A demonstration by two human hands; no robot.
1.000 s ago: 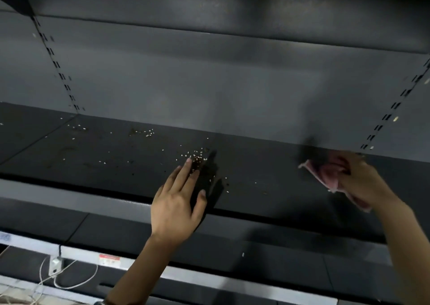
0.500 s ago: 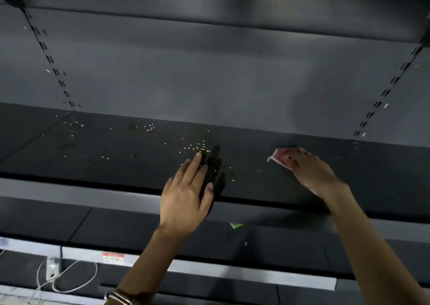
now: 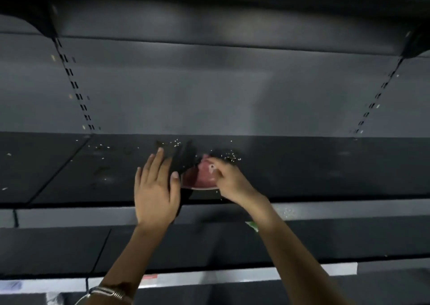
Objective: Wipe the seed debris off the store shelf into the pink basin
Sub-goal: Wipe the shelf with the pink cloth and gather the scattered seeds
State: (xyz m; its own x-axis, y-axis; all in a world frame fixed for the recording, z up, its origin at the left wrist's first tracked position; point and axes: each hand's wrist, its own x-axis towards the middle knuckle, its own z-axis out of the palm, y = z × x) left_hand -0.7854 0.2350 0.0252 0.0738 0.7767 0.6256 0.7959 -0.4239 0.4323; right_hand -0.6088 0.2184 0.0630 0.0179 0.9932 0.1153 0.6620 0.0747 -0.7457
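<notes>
1. Dark metal store shelving fills the view; a lower shelf [image 3: 209, 246] with a pale price strip [image 3: 232, 274] along its front sits nearest, a red tag showing on that strip.
2. Bracelet [image 3: 109, 292] on the left wrist, at the bottom edge of the view.
3. Store shelf [image 3: 325, 170], black and flat, with a grey front lip running the full width; a green scrap [image 3: 252, 225] hangs just below that lip under the right forearm.
4. Left hand [image 3: 156, 188]: fingers straight and together, palm down, resting flat on the shelf near its front edge, thumb spread toward the cloth.
5. Right hand [image 3: 230, 181]: fingers curled over a pink cloth [image 3: 200, 176], pressing it onto the shelf just beside the left thumb.
6. Seed debris [image 3: 230, 157]: pale specks clustered just behind the right hand's fingertips, more behind the left fingertips, and thin scatter toward the left seam of the shelf. A few specks lie at the front lip to the right.
7. Open room: bare shelf stretches well to the right of both hands.
8. Back panel [image 3: 209, 100], grey, with two slotted uprights; an upper shelf [image 3: 209, 32] overhangs.
9. Pink basin: cannot be told apart in this view.
</notes>
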